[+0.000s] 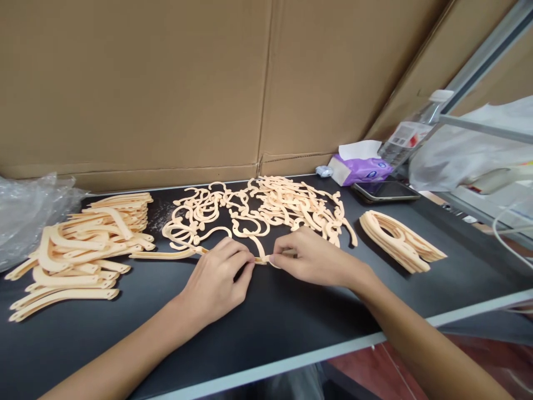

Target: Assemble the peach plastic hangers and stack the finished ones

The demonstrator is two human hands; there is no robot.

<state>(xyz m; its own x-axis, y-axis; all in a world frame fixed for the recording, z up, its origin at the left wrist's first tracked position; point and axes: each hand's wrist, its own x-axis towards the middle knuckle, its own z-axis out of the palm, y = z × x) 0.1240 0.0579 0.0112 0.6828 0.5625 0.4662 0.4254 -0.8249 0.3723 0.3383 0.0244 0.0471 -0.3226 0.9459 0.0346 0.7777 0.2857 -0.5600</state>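
Pale cream plastic hanger parts lie on the black table. My left hand (222,275) is closed, thumb and fingers pinching a long hanger arm (162,255) that sticks out to its left. My right hand (312,256) pinches the right end of the same part, close to the left fingertips. A short curved strip (258,244) rises from between the hands; how the pieces join is hidden by my fingers. Just beyond are loose hanger hooks (210,208) and a heap of small curved pieces (287,200).
Left is a pile of hanger arms (79,244) beside clear plastic wrap (33,216). Right lies a stack of folded hangers (395,239). Behind it are a phone (385,190), purple tissue pack (362,168) and bottle (410,133). Cardboard (166,83) walls the back.
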